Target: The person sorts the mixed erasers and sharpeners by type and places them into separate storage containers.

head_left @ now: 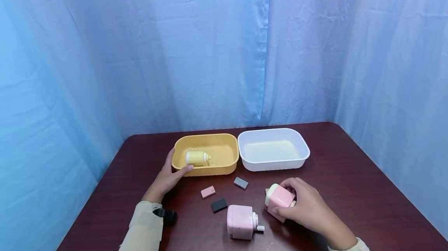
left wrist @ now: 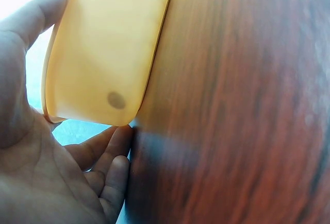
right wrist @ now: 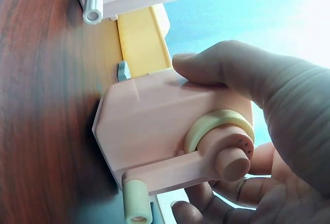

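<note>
Two tubs stand side by side at the back of the counter (head_left: pixel 350 173): one yellow tub (head_left: pixel 206 154), and one white tub (head_left: pixel 273 149) just right of it. Three crank sharpeners: one yellow sharpener (head_left: pixel 197 158) inside the yellow tub, two pink sharpeners in front of it (head_left: pixel 241 222) (head_left: pixel 279 200). Three small erasers lie in front of the yellow tub: one pink (head_left: pixel 208 192), one grey (head_left: pixel 240 183), one black (head_left: pixel 219 205). Two hands: the left hand (head_left: pixel 168 177) and the right hand (head_left: pixel 308 206).

From the head we look forward and down at the table (head_left: pixel 350 165), with everything in view. Our left wrist view sits close under the yellow tub (left wrist: pixel 108 54); our right wrist view sits close on the sharpener (right wrist: pixel 165 131). The head view shares both.
</note>
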### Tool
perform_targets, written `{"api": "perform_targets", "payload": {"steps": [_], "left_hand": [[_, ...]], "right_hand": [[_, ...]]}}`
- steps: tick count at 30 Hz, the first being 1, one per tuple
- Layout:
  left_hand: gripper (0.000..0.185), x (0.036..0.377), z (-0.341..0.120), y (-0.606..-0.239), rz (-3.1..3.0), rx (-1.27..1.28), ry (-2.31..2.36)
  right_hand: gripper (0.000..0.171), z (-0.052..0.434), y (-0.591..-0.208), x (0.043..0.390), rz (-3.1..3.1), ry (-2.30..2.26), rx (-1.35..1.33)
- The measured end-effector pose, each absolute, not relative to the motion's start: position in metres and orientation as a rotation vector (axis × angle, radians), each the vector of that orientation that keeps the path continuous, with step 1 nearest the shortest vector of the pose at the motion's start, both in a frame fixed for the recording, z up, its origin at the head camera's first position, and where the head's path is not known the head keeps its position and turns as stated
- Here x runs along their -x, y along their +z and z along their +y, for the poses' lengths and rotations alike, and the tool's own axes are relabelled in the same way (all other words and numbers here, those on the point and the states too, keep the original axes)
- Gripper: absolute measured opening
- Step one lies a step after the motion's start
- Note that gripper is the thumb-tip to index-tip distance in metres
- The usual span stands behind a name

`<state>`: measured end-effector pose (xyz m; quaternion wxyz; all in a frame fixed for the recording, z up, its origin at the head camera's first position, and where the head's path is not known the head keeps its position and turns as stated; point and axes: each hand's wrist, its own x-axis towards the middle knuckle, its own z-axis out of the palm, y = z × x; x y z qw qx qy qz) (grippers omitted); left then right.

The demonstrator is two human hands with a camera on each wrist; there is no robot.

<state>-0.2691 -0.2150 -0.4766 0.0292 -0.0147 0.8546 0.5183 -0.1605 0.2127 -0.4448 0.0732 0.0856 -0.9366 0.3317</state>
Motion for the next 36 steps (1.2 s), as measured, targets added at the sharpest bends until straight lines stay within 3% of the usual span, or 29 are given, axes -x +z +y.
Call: {"api": "perform_targets", "payload": {"steps": [36], "left_hand": [[0.117,0.2661,-0.2168,-0.4745,2.625,0.058,1.59]], "right_hand": [[0.055,0.2169,-0.4452,0.1652,-2.731,0.959,-0.193]]}}
